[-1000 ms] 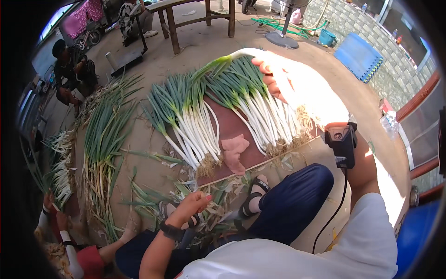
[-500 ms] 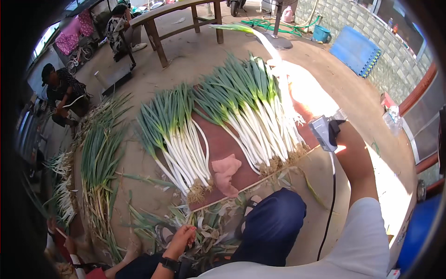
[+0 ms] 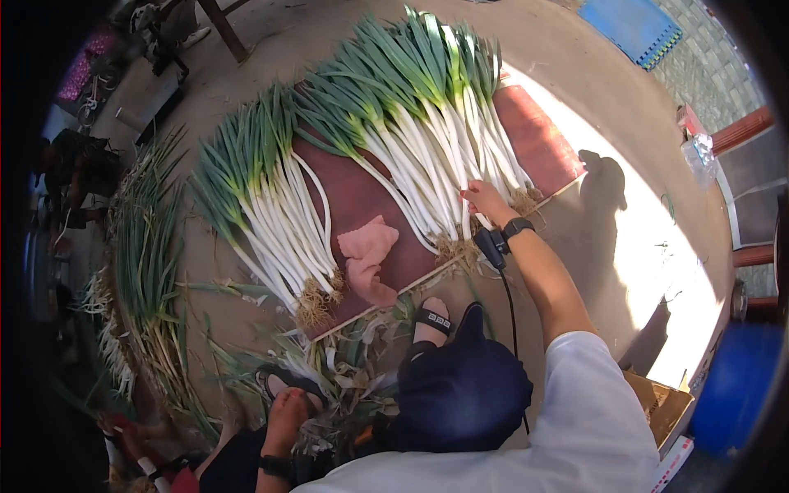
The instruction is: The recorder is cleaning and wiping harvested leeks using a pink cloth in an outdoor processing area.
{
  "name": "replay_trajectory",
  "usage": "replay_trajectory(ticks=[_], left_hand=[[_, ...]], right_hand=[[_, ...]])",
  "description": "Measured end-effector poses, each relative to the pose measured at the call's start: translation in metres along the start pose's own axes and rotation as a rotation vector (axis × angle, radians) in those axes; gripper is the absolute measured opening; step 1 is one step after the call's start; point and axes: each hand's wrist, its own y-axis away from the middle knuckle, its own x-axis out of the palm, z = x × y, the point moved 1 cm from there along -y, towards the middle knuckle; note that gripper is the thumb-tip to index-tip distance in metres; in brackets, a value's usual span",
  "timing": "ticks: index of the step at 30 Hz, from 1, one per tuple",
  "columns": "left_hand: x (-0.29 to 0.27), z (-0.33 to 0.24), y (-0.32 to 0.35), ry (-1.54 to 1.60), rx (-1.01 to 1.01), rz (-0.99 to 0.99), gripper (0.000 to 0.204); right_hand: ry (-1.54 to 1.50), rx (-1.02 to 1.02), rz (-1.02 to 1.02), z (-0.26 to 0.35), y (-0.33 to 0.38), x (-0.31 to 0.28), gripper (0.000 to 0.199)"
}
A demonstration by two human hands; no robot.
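Note:
My right hand [image 3: 485, 202], with a dark band and a cabled device at the wrist, reaches over the larger bunch of green onions [image 3: 423, 148]. Its fingers close round the white stalk of one green onion [image 3: 465, 223] near the root end. A smaller bunch of green onions [image 3: 267, 197] lies to the left, roots toward me. Both bunches rest on a dark red board [image 3: 427, 264]. Between them is a crumpled pink cloth [image 3: 368, 251]. My left hand [image 3: 289, 411] hangs low beside my foot, fingers curled, with nothing visible in it.
Peeled leaves [image 3: 353, 382] litter the ground by my sandals. At left lies a heap of untrimmed green onions [image 3: 152, 263]. Another person's hand [image 3: 136, 435] shows at the lower left. A blue container [image 3: 735, 390] and a cardboard box [image 3: 657, 403] stand at lower right; a blue mat [image 3: 633, 29] lies far right.
My right hand has come down and inward from the right, laying the raised green onion onto the larger bunch. The left hand has shifted slightly left. The view has tilted down.

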Motion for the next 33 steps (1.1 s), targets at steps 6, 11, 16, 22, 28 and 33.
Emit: replay_trajectory(ticks=[6,11,16,22,28,33], left_hand=[[0.011,-0.013,-0.006,-0.021,-0.028,0.03,0.019],[0.021,-0.021,-0.011,-0.026,0.001,0.072,0.018],[-0.011,-0.03,-0.014,0.032,0.034,0.017,0.018],[-0.014,-0.092,-0.034,-0.075,0.181,0.014,0.021],[-0.006,-0.161,-0.028,-0.145,0.3,0.061,0.018],[-0.035,-0.188,-0.042,-0.199,0.315,0.029,0.016]], right_hand=[[0.303,-0.097,-0.116,0.015,-0.006,0.01,0.022],[0.504,-0.328,-0.549,-0.01,0.01,-0.028,0.023],[-0.077,0.115,0.067,-0.061,0.094,-0.004,0.016],[0.249,-0.282,-0.015,-0.096,0.108,0.052,0.022],[0.134,-0.139,-0.381,-0.096,0.098,0.022,0.028],[0.119,-0.202,-0.426,-0.068,0.102,0.046,0.034]])
